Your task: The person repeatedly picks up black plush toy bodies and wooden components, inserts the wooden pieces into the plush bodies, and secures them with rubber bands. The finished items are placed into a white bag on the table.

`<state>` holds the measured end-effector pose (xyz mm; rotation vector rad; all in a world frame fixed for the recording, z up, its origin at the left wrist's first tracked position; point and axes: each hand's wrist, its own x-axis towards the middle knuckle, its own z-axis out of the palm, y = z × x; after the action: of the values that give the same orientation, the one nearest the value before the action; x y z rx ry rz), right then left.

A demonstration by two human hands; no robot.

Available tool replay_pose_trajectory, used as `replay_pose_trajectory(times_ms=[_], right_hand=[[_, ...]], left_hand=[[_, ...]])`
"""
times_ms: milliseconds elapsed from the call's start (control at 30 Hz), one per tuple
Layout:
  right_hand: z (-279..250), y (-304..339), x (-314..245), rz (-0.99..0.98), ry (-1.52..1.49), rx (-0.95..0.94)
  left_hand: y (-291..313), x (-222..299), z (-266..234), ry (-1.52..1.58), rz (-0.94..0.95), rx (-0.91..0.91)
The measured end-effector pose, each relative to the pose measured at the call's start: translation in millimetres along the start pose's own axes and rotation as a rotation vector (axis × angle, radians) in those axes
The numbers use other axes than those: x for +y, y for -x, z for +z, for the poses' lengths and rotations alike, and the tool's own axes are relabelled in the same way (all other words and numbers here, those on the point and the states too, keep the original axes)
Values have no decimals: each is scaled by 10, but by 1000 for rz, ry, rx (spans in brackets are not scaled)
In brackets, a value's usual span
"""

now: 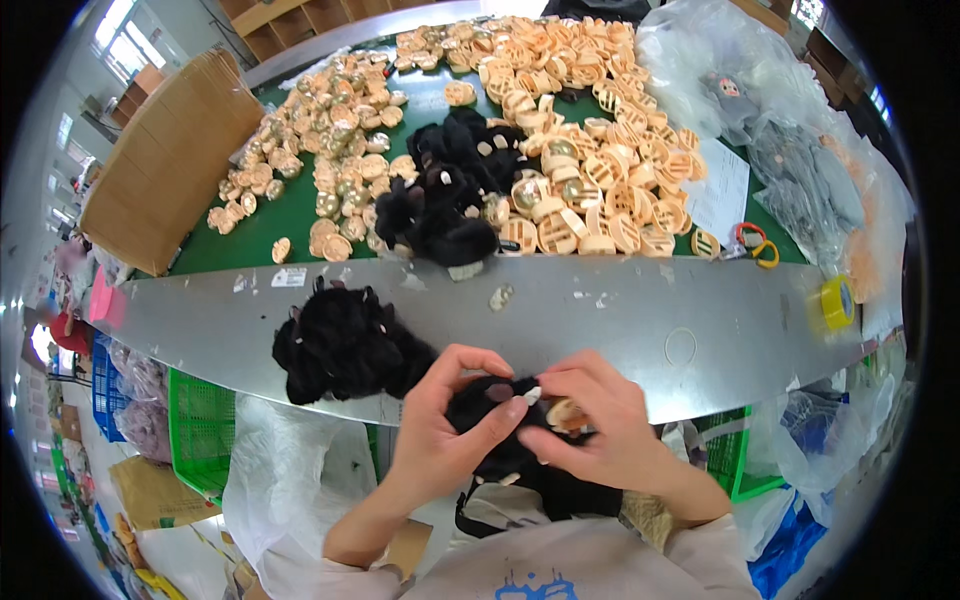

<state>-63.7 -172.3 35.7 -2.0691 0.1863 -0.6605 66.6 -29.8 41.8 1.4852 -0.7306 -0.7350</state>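
Metal counter (600,310); black plush (470,408) (furry) between hands (435,430) (612,428).

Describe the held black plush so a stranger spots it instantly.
Find the table's grey metal edge. At its near side, the left hand and right hand hold the black plush. Its black neighbours lie heaped on the table; only this one is held.

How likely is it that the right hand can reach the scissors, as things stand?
Probably yes, after letting go: the right hand is busy with the black plush, but nothing tall seems to stand on the metal strip between it and the scissors.
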Motion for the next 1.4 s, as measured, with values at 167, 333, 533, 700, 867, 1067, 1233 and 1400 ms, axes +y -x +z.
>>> replay_pose_trajectory(times_ms=[167,333,533,700,867,1067,1233,1400], right_hand=[[168,378,207,452,-458,19],[186,514,195,725,-953,157],[302,600,46,669,-854,25],[369,662,72,671,-841,136],[295,622,76,660,-771,209],[350,644,109,650,-672,170],[275,640,52,638,-695,137],[289,658,99,594,-673,98]], left_hand=[[306,-415,131,558,-209,-47],[539,-586,151,452,-399,-176],[662,-825,184,951,-189,-38],[698,-770,261,972,-256,167],[600,-754,129,997,-306,-48],[628,-633,362,494,-255,25],[585,-652,424,802,-198,134],[578,-660,416,962,-206,39]])
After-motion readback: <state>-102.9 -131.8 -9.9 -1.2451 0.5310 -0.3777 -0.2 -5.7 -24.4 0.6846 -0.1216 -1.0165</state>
